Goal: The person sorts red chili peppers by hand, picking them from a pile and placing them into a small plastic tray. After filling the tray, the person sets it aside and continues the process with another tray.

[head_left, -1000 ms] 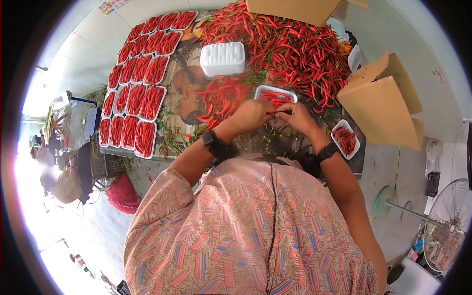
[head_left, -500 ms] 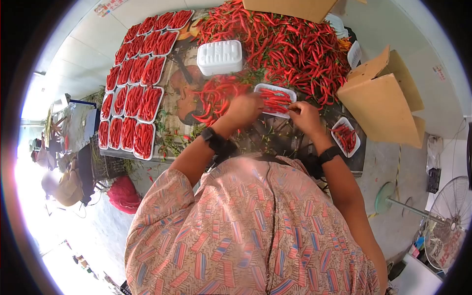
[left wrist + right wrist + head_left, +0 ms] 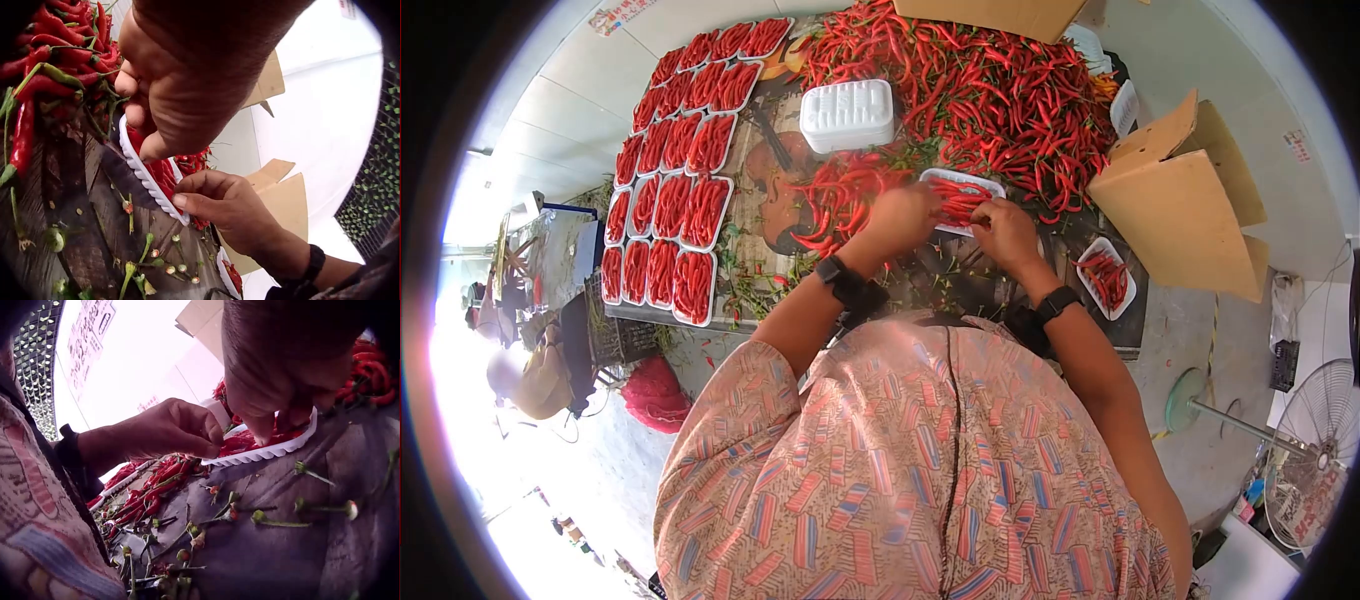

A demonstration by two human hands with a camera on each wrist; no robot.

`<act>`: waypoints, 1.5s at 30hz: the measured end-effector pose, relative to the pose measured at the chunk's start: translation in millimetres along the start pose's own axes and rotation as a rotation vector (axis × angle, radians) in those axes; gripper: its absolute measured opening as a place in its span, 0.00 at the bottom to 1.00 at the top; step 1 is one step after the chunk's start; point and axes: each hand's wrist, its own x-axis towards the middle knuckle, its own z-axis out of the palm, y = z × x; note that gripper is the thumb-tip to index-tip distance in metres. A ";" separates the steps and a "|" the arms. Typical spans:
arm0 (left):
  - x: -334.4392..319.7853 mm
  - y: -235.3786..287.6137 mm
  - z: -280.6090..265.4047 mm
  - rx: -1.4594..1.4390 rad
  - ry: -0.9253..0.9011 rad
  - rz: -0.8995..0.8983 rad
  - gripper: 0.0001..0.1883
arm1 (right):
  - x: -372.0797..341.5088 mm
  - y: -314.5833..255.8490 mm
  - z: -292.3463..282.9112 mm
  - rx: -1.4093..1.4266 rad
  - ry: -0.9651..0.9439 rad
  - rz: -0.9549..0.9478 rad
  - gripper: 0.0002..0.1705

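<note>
A white ribbed tray [image 3: 259,455] of red chili peppers [image 3: 962,197] lies between both hands on the wooden table. My left hand [image 3: 903,216] is at the tray's left end, its thumb and fingers pinching chili peppers there. At the right end, my right hand [image 3: 1008,238] pinches chili peppers between thumb and index finger near the rim. Beside the left hand lies a loose heap of chili peppers [image 3: 837,203]. Cut green stems [image 3: 128,272] are scattered on the wood in front of the tray.
Rows of filled trays [image 3: 693,285] stand at the left. Behind are a stack of white trays [image 3: 847,115] and a large chili pile [image 3: 1010,110]. A smaller part-filled tray [image 3: 1108,278] sits by the right forearm, near an open cardboard box [image 3: 1175,200]. A fan [image 3: 1305,455] stands right.
A second ago both hands met in front of the tray; the left hand has since shifted to its left end. The right hand went right, then back to the tray's right end.
</note>
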 end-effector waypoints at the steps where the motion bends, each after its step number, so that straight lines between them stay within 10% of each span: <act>1: 0.1 -1.3 2.5 -0.029 0.020 -0.015 0.06 | 0.3 -1.3 -1.0 0.018 0.000 0.010 0.06; 21: -1.0 3.2 -12.9 -0.082 0.016 -0.009 0.09 | -9.7 47.0 -29.5 0.070 0.214 0.153 0.08; 30: -2.1 -1.4 -7.8 -0.104 0.077 -0.002 0.08 | -25.9 62.3 -48.0 -0.234 0.065 0.266 0.08; 45: 14.9 40.1 -18.4 -0.104 0.215 0.300 0.07 | 10.0 -24.4 -55.8 0.350 -0.230 0.147 0.08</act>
